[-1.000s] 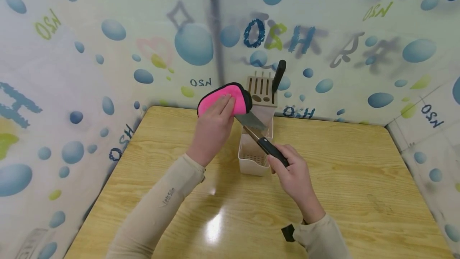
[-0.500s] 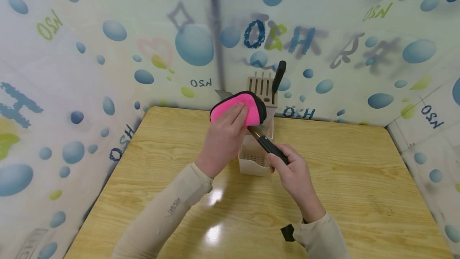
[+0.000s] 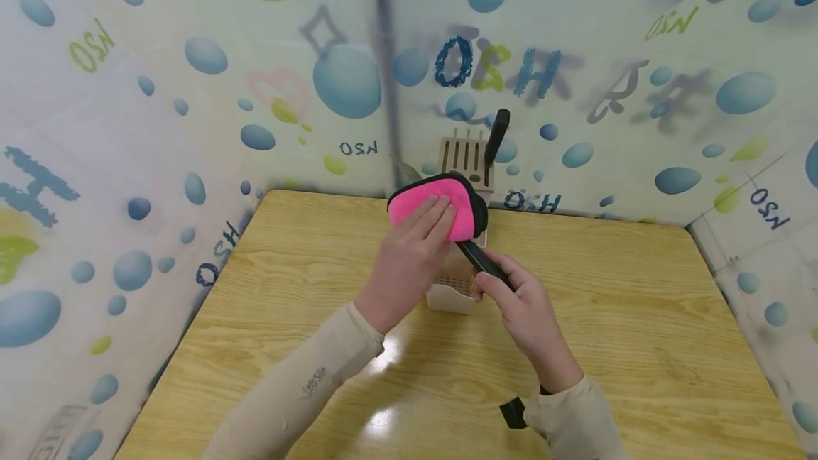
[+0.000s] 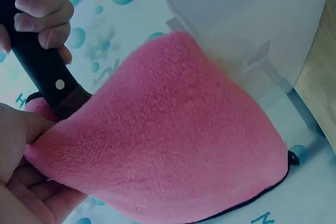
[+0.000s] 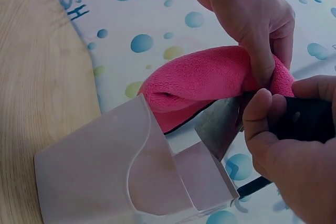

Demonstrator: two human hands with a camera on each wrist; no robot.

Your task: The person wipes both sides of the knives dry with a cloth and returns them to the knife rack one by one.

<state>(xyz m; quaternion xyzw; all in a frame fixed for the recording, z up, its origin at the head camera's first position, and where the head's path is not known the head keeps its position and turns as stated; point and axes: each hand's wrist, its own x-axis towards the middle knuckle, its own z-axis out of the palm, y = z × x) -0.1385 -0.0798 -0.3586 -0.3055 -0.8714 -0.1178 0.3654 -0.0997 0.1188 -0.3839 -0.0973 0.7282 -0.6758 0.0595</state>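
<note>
My right hand (image 3: 525,311) grips the black riveted handle of a cleaver (image 3: 481,263), its broad grey blade slanting up to the left. A pink fleecy cloth (image 3: 427,206) with black edging is folded round the blade, and my left hand (image 3: 412,255) pinches it near the handle. Past the cloth, only the blade's far corner shows in the head view. More of the grey blade (image 5: 218,124) shows below the cloth in the right wrist view. Both hands are above a pale knife holder (image 3: 450,300), which the cloth and left hand partly cover.
The holder stands near the back of a wooden table (image 3: 613,304). Another black-handled tool (image 3: 497,135) stands upright in its slotted rear part. A wall covering (image 3: 575,20) with blue and green spots rises behind and beside the table.
My left hand has slid the cloth down along the blade toward the handle, to the right. The blade's far corner has come into sight beyond the cloth. My right hand has stayed nearly still.
</note>
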